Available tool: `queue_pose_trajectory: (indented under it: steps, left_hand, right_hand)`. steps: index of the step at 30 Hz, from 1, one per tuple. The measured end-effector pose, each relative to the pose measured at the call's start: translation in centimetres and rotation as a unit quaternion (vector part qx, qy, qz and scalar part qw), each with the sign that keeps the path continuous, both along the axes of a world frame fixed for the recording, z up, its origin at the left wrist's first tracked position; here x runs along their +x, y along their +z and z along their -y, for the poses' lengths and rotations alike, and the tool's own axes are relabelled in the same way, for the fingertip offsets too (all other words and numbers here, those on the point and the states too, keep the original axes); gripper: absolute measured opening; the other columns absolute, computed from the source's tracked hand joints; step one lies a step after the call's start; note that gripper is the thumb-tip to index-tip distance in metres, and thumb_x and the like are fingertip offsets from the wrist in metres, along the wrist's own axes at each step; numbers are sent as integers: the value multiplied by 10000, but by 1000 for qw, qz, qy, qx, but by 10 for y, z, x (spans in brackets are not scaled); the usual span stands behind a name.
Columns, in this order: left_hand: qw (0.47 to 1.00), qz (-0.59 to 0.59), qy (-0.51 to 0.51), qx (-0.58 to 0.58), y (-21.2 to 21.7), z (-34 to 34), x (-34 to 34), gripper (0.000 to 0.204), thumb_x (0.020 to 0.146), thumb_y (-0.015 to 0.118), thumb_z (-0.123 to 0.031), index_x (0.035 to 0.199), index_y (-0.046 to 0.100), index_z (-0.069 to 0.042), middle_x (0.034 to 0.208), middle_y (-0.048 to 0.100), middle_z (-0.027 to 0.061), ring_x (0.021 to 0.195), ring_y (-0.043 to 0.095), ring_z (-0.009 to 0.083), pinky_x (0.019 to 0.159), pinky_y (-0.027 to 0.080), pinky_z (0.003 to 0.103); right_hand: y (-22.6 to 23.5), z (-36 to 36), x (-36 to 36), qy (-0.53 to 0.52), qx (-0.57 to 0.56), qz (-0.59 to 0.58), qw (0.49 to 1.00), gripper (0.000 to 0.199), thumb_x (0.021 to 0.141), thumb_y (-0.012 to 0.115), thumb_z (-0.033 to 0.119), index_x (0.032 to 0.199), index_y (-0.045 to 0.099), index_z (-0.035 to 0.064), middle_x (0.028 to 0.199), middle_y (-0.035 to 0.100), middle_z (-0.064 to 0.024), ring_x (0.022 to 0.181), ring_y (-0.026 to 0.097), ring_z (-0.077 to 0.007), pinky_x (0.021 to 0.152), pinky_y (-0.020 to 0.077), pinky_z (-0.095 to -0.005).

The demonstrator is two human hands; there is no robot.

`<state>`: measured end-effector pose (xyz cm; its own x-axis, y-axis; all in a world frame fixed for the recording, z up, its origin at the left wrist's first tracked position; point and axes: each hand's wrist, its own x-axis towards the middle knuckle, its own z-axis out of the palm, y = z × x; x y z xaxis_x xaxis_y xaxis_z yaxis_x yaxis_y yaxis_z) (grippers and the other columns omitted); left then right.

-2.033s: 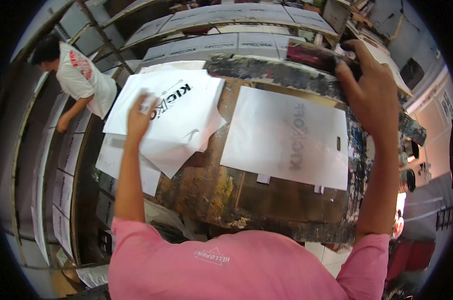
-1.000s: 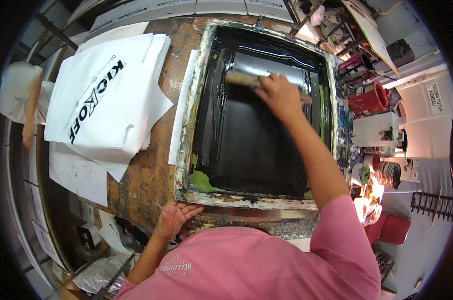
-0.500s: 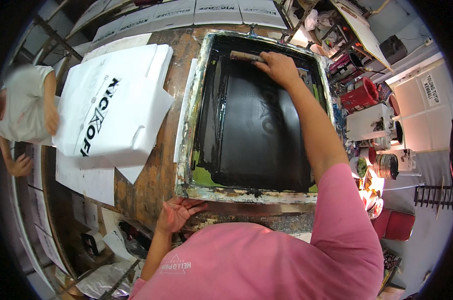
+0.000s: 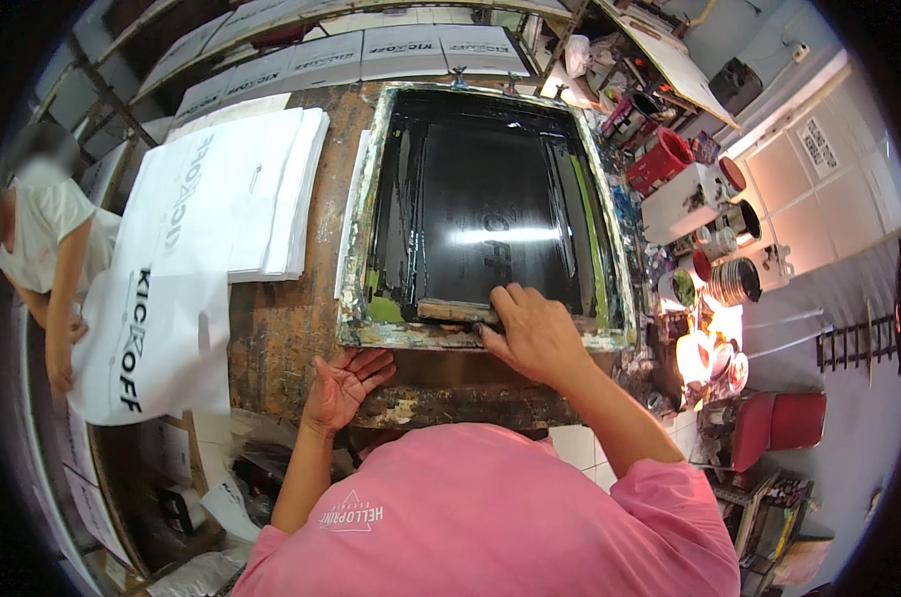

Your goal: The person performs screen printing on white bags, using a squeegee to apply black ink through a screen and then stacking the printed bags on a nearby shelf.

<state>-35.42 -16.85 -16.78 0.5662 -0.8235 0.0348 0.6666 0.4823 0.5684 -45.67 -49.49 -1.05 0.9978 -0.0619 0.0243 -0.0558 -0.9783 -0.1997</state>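
Observation:
In front of me lies a screen-printing frame [image 4: 612,264] with a paint-crusted border. Black ink [image 4: 470,179] coats its mesh, dark lettering shows through, and green strips line the sides. My right hand [image 4: 538,333] is closed on the right end of a wooden-handled squeegee [image 4: 449,310], at the frame's near edge. Palm up and fingers spread, my left hand [image 4: 349,386] is just below the frame's near left corner; it holds nothing, and whether the fingertips touch the frame I cannot tell. The squeegee's blade is hidden.
At left, a co-worker [image 4: 58,234] holds a printed white sheet [image 4: 162,348] beside a paper stack [image 4: 271,189] on the stained wooden table [image 4: 301,323]. Printed sheets [image 4: 401,50] lie on a rack at the back. A red bucket [image 4: 659,161] and several cans stand at right.
My right hand and the squeegee have come from the frame's far end to its near edge. The co-worker's sheet has moved off the stack toward the near left. My left hand stays open.

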Motion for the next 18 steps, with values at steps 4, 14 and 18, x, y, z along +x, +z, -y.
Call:
queue_pose_trajectory:
  steps: [4,14,18]
  left_hand:
    - [996,3,-27,-87,43,11,5,890,955,455,-763,1580,417,-130,1608,427,211,1462,425,437,1200,337,637]
    - [762,536,185,311,144,89,51,907,969,526,-711,1628,344,-115,1679,254,270,1538,257,490,1217,226,680]
    - [339,668,63,660,85,104,27,1001,923,440,-821,1636,338,-125,1687,164,316,1582,69,494,1165,-47,775]
  right_hand:
    - [48,-2,-7,23,-32,73,997,360,886,721,319,1107,624,51,977,595,-132,1022,589,-346,971,471,-508]
    - [172,35,72,-29,-150,367,918,309,900,629,334,996,697,49,876,673,-141,865,656,-333,890,421,-468]
    - [198,45,87,-11,-148,359,921,354,924,614,344,1018,711,18,862,691,-166,829,663,-368,864,461,-445]
